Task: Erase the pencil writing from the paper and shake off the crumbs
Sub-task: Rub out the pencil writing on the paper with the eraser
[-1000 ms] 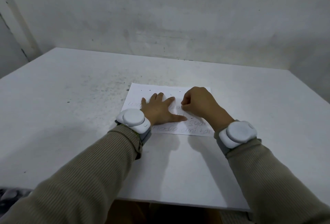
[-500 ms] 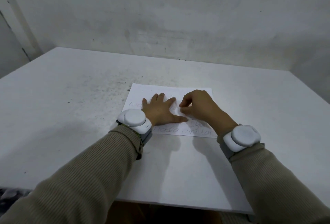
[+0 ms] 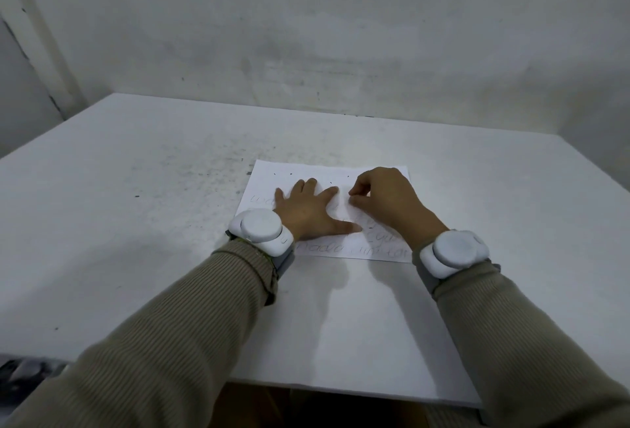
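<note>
Squarely in the middle of the tabletop lies the white rectangular sheet of paper, flat and smooth, its long edges running left to right. Faint grey looping pencil writing runs along its near edge, and more shows at the left edge and between the hands. The words cannot be read. A few tiny dark specks sit on the blank far strip of the sheet.

The left hand lies palm down on the left half of the paper. Its fingers are straight and spread, the thumb stretched out to the right, and it presses the sheet flat. The right hand rests on the right half with its fingers curled into a loose fist, the thumb and forefinger tips drawn close together just above the paper. Whether they pinch anything cannot be told, since the knuckles hide the gap.

Each wrist carries a rounded white plastic device on a grey strap, left and right. Behind them come ribbed beige knit sleeves, left and right.

The paper rests on a white matte table, dusted with fine dark flecks to the left of the sheet. Behind it stands a pale, scuffed and blotchy plaster wall.
</note>
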### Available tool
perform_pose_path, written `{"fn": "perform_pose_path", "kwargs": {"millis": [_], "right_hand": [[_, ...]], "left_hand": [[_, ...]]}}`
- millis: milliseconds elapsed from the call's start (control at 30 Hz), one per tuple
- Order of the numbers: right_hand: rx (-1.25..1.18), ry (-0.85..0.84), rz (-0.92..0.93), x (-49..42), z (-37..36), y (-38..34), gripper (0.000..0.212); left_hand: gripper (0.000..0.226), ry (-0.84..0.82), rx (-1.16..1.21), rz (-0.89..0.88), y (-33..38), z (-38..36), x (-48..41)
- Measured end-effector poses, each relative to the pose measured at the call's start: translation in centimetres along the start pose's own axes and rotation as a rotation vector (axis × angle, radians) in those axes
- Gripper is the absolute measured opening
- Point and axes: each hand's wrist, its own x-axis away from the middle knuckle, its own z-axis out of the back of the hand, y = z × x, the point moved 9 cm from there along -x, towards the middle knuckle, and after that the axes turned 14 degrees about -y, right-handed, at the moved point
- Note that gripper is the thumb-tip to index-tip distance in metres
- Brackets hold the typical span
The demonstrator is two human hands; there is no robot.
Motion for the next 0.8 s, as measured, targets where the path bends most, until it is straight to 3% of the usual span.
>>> {"fn": "perform_pose_path", "kwargs": {"millis": [100,267,467,667,800], "right_hand": [[0.028,0.043,-0.001,0.0,0.0,-0.4,0.008],[-0.052,-0.083,0.054,0.8,-1.1,-1.0,0.002],[-0.062,0.060,-0.022,-0.2,-0.5,-0.3,0.007],[-0.108,-0.097,-0.025,0.5,-1.3,-0.6,0.001],[-0.071,0.008,-0.094,-0.4,-0.4,0.3,0.002]], "left_hand": [[0.094,0.008,0.003,0.004,0.0,0.0,0.1],[0.093,0.009,0.003,-0.006,-0.1,0.0,-0.3],[0.095,0.005,0.003,0.010,-0.1,0.0,0.0],[0.093,0.003,0.008,0.004,-0.1,0.0,0.0],[0.095,-0.013,-0.002,0.013,-0.2,-0.2,-0.1]]}}
